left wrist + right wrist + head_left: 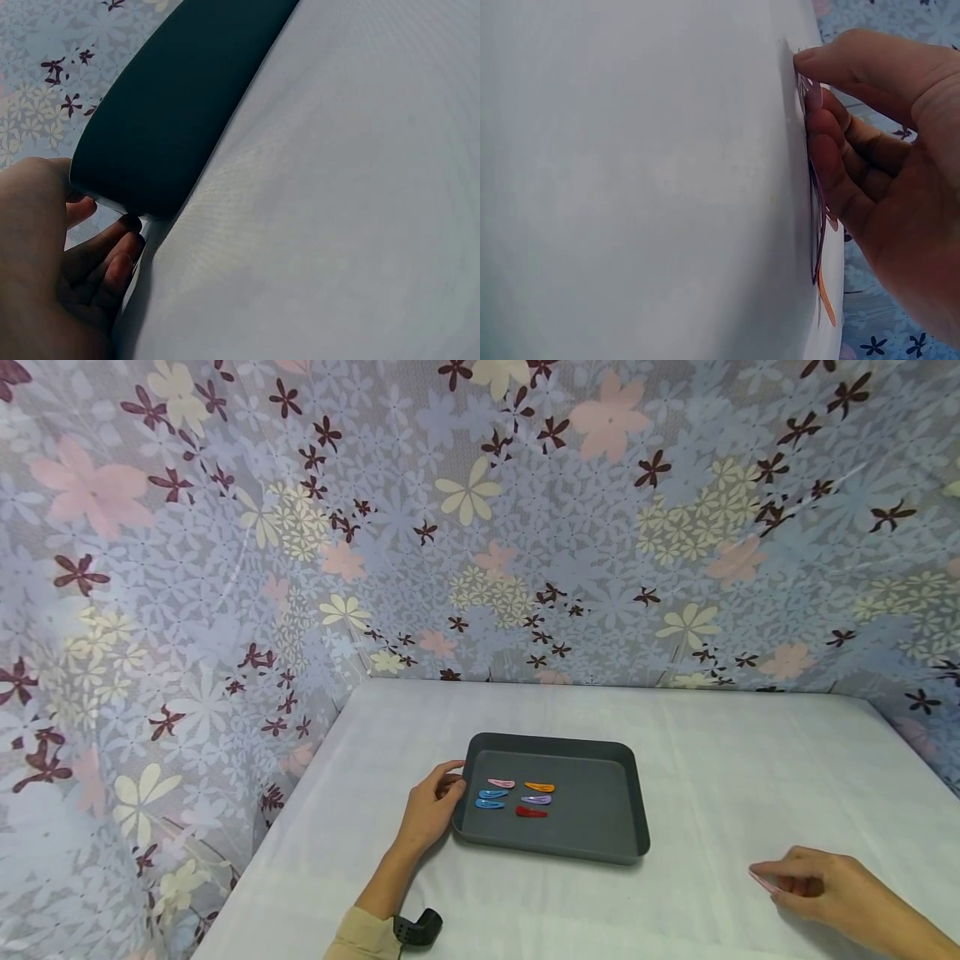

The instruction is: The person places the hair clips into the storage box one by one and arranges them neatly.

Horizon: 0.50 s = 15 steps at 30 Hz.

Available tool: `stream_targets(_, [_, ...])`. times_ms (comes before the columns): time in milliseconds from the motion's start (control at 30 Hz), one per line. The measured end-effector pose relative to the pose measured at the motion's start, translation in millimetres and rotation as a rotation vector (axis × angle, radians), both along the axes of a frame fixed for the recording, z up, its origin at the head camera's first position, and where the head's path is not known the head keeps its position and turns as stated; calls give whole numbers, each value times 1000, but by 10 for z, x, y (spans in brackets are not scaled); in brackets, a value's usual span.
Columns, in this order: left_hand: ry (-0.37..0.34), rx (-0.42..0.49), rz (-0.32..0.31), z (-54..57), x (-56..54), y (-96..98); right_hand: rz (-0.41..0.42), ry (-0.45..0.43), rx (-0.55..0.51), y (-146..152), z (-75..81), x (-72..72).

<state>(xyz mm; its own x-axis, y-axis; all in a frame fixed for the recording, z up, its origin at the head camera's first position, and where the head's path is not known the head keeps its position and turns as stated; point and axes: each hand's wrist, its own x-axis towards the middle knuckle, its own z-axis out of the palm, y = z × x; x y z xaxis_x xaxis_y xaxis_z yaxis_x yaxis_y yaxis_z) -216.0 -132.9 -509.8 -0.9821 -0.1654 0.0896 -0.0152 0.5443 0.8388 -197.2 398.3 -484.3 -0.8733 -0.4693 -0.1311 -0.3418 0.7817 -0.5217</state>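
A dark grey tray [600,810] lies on the white cloth, with several snap hair clips in its left half: a pink clip [501,783], an orange clip [540,787], a purple clip [537,799], a red clip [531,812] and two blue ones. My left hand [435,806] rests against the tray's left wall, fingers loosely bent. Far to the tray's right, my right hand [817,889] pinches a slim pinkish hair clip [763,882] low over the cloth. Beside those fingers, the right wrist view shows a thin purple-edged piece [814,225] and an orange tip [826,300], partly hidden.
White cloth [697,777] covers the table around the tray. A flowered curtain [465,568] hangs behind it and along the left side. On my left wrist sits a black band [418,928], below a beige sleeve [363,937].
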Motion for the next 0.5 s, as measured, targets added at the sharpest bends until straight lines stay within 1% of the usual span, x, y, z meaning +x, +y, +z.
stream_targets(167, [0, 2, 5, 6, -1, 3, -22, -23, -18, -5, 5, 14])
stream_targets(300, [-1, 6, 6, 5, 3, 7, -6, -31, -37, 7, 4, 25])
stream_targets(433, [-3, 5, 7, 3, 6, 7, 26, -3, -59, 14, -4, 30])
stream_targets(500, [-1, 3, 4, 3, 3, 5, 26, 4, -74, 13, -7, 34])
